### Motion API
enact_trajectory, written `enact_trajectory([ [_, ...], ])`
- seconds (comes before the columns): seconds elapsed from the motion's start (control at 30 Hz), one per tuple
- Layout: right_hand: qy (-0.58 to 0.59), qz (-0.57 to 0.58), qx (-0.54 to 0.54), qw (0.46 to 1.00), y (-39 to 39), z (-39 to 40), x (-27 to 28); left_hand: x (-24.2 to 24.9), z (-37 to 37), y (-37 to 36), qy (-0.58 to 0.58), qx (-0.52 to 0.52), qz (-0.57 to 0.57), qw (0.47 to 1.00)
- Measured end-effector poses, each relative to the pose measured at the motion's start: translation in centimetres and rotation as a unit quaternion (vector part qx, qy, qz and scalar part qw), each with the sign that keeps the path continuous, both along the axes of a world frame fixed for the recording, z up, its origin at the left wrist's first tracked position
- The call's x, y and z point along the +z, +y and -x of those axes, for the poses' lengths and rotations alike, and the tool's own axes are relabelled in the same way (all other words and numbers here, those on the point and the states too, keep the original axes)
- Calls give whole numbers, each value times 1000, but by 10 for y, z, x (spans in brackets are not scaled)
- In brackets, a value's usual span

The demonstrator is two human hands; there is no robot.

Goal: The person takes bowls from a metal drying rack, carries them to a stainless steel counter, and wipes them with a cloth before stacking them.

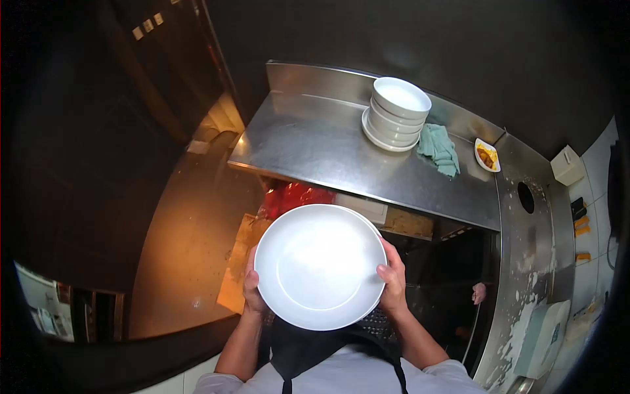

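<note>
A wide, shallow white bowl (319,262) is held in front of my body, its inside facing up. A second rim edge shows along its upper right side. My left hand (252,282) grips the left side, with the thumb at the rim. On the opposite side my right hand (392,276) is closed round the edge, its thumb over the rim and the fingers behind. Beyond the bowl, a stack of white bowls (401,98) stands on the steel counter (308,141), with a white plate (374,139) at its bottom.
A green cloth (438,150) lies right of the stack, near a small white dish (487,156) of orange-brown food. On the right runs a wet steel counter (525,262) with a round hole (525,197). Red plastic bags (295,196) and a cardboard piece (237,262) lie below the counter.
</note>
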State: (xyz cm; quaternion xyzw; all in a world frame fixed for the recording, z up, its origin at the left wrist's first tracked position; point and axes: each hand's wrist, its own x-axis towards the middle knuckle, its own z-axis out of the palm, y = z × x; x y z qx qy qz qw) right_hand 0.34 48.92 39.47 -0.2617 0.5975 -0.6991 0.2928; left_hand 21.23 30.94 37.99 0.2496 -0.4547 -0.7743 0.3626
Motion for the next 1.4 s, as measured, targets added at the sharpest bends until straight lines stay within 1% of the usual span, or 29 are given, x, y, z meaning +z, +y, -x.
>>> enact_trajectory([
  [0.03, 6, -13, -24, 1000, -11, 10, -5, -3, 22, -17, 22, -16, -20, 999],
  [0.13, -28, 3, -84, 996, -55, 42, -32, -28, 77, -82, 36, -79, -21, 996],
  [0.2, -12, 1, -110, 994, -91, 70, -51, -52, 115, -132, 48, -114, -6, 992],
  [0.3, 15, -6, -143, 990, -147, 109, -89, -86, 164, -205, 54, -139, 16, 989],
  [0.4, -13, -2, -150, 989, -207, 145, -104, -85, 209, -266, 44, -161, 16, 986],
  [0.43, -8, -10, -148, 989, -224, 159, -107, -85, 222, -281, 40, -156, -2, 987],
  [0.53, -18, -28, -146, 989, -269, 183, -110, -94, 254, -332, 18, -175, 12, 984],
  [0.6, -33, -27, -155, 987, -296, 202, -105, -101, 269, -356, 20, -165, 8, 986],
  [0.63, -15, -27, -140, 990, -302, 212, -114, -105, 279, -364, 24, -166, 5, 986],
  [0.67, -13, -55, -138, 989, -308, 220, -122, -107, 286, -372, 18, -151, 10, 988],
  [0.73, -7, -108, -133, 985, -326, 240, -120, -112, 299, -387, 13, -123, 24, 992],
  [0.77, 89, -160, -129, 975, -323, 248, -110, -117, 305, -394, 20, -126, 17, 992],
  [0.8, 181, -211, -122, 953, -320, 251, -95, -122, 309, -400, 27, -128, 11, 991],
  [0.83, 184, -190, -164, 950, -307, 247, -90, -125, 312, -404, 22, -136, 12, 990],
  [0.9, 150, -203, -292, 923, -260, 248, -110, -129, 320, -405, 26, -125, 17, 992],
  [0.93, 126, -225, -367, 894, -231, 256, -117, -131, 323, -405, 28, -113, 20, 993],
  [0.97, 97, -250, -428, 863, -205, 276, -119, -129, 323, -405, 36, -127, 22, 991],
  [1.0, 154, -286, -448, 833, -182, 302, -112, -152, 312, -413, 29, -119, 5, 992],
  [1.03, 209, -318, -464, 800, -163, 333, -107, -189, 294, -427, 20, -109, -10, 994],
  [1.1, 354, -387, -402, 751, -141, 399, -97, -201, 287, -432, 19, -97, -42, 994],
  [1.17, 453, -454, -300, 706, -142, 458, -98, -190, 295, -422, 37, -88, -80, 992],
  [1.27, 382, -547, -188, 721, -150, 512, -120, -183, 289, -424, 41, -171, -115, 978],
  [1.3, 460, -510, -226, 690, -144, 519, -134, -176, 288, -419, 42, -153, -115, 981],
  [1.4, 421, -520, -250, 700, -109, 515, -143, -152, 314, -394, 39, -122, -111, 986],
])
